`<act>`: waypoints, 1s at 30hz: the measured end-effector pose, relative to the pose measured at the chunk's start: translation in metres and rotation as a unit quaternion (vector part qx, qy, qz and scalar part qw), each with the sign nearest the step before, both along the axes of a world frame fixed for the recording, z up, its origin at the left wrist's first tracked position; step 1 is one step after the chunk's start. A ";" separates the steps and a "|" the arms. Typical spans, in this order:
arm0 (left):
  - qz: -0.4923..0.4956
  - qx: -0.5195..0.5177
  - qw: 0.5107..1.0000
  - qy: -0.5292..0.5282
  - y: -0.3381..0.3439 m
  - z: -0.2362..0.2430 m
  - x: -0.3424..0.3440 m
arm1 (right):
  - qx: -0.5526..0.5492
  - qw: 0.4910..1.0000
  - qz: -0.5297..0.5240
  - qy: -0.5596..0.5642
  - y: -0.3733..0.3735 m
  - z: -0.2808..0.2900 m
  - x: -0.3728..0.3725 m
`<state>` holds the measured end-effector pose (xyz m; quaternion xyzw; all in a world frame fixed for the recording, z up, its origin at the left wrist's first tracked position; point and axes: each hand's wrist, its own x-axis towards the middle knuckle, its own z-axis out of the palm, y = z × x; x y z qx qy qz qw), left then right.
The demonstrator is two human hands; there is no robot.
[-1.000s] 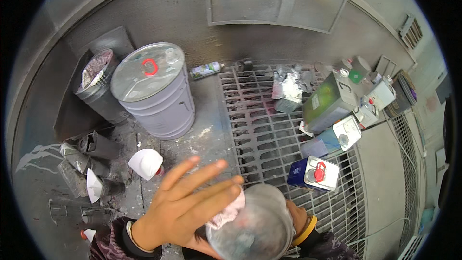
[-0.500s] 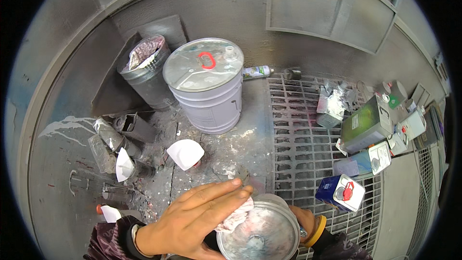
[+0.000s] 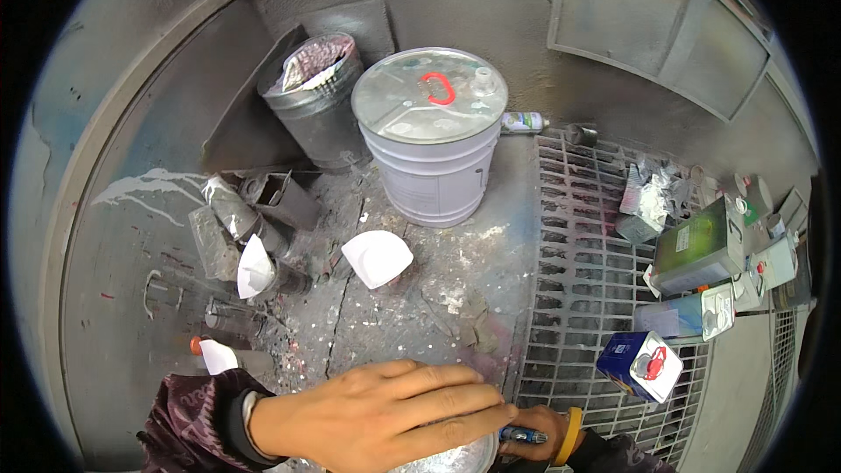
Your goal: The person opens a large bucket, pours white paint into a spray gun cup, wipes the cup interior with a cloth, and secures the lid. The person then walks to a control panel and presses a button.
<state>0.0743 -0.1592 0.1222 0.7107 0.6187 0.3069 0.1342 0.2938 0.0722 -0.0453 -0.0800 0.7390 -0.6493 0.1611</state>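
Note:
My left hand [image 3: 385, 416] lies palm down across a round silver metal cup [image 3: 460, 458] at the lower edge, its fingers pointing right. The white, pink-stained rag seen under this palm a moment ago is hidden by the hand. To the right of the cup, my right hand [image 3: 541, 434], with a yellow band at the wrist, curls around a blue and silver metal part [image 3: 520, 434] that looks like a spray gun's. The cup sits against this hand; the rest of the part is hidden.
A large pale drum [image 3: 434, 166] stands ahead, beside a rag-filled bin [image 3: 315, 109]. A white paper funnel [image 3: 378, 258] rests on the stained floor, with several grimy containers [image 3: 254, 210] to the left. Several solvent cans [image 3: 639, 366] stand on and beside the metal grating [image 3: 569, 298] at right.
The view has shifted, so the surroundings sit further right. My left hand has slid right over the cup, covering the rag. The cup sits lower, and the blue part shows more.

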 end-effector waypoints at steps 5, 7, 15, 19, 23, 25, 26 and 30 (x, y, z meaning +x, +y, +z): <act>0.056 0.013 0.998 0.012 -0.011 0.003 0.014 | 0.006 1.000 0.003 -0.014 0.000 0.014 0.003; 0.079 0.059 0.995 -0.008 -0.010 0.001 0.020 | 0.006 1.000 -0.004 -0.025 0.000 0.019 0.007; 0.176 0.093 0.979 -0.028 -0.020 0.008 0.035 | 0.089 0.995 0.051 -0.022 0.002 0.011 0.016; 0.383 0.060 0.921 -0.038 -0.022 0.005 0.057 | 0.205 0.979 0.008 0.004 -0.004 0.011 0.015; 0.368 0.032 0.927 -0.069 -0.033 -0.018 0.032 | 0.259 0.964 -0.059 0.014 -0.006 0.022 0.005; 0.436 0.124 0.815 -0.363 -0.027 -0.034 0.019 | 0.291 0.950 -0.097 0.058 0.000 0.035 0.001; 0.394 0.176 0.735 -0.523 -0.030 -0.037 0.009 | 0.311 0.942 -0.112 0.058 0.004 0.043 -0.002; 0.230 0.200 0.510 -0.804 -0.040 -0.040 -0.032 | 0.385 0.894 -0.164 0.157 0.016 0.075 -0.022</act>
